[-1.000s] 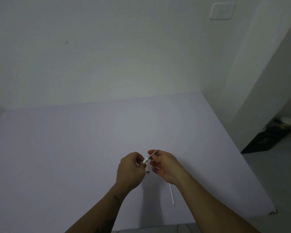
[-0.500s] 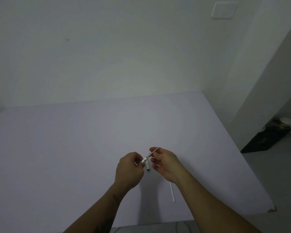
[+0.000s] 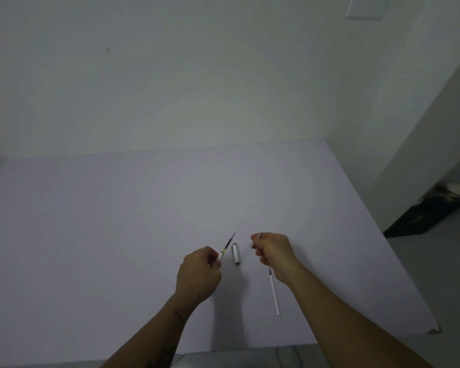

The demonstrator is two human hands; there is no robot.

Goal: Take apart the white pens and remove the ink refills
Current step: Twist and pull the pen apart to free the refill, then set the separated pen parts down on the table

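Observation:
My left hand (image 3: 198,277) grips a white pen barrel (image 3: 220,255), and its ink refill (image 3: 229,240) sticks out bare, pointing up and to the right. My right hand (image 3: 275,252) is closed on a small clear tip piece (image 3: 252,244), apart from the barrel. Between my hands a white pen cap (image 3: 235,253) lies on the table. A thin white refill tube (image 3: 274,292) lies on the table just under my right wrist.
The pale lilac table (image 3: 117,221) stretches wide to the left and back to a white wall. Its right edge drops off to a floor with a dark box (image 3: 425,213). The near edge runs under my forearms.
My hands were together on the pen and have pulled apart. The tip piece came off in my right hand, and the refill now stands bare out of the barrel in my left.

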